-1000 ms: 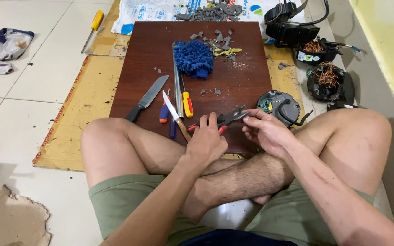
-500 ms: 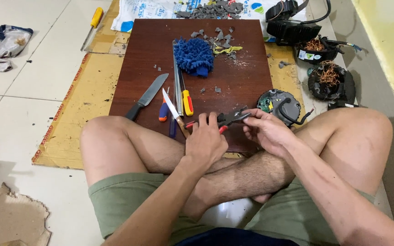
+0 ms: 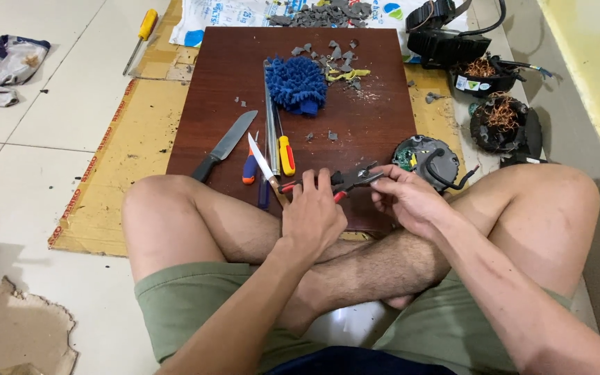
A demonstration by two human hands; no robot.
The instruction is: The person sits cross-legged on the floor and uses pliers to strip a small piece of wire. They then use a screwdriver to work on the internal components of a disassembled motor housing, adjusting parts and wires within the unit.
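The left hand gripped the red-handled metal pliers over the near edge of the dark wooden board. The right hand pinched something small at their tip; what, I could not tell. Beyond lay a steel kitchen knife and a fluffy blue mitt.

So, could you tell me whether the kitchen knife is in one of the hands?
No, the kitchen knife lies untouched on the brown board.

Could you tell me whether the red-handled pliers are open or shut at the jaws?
Cannot tell: the pliers sit between the left hand and right hand, their tip too small to read.
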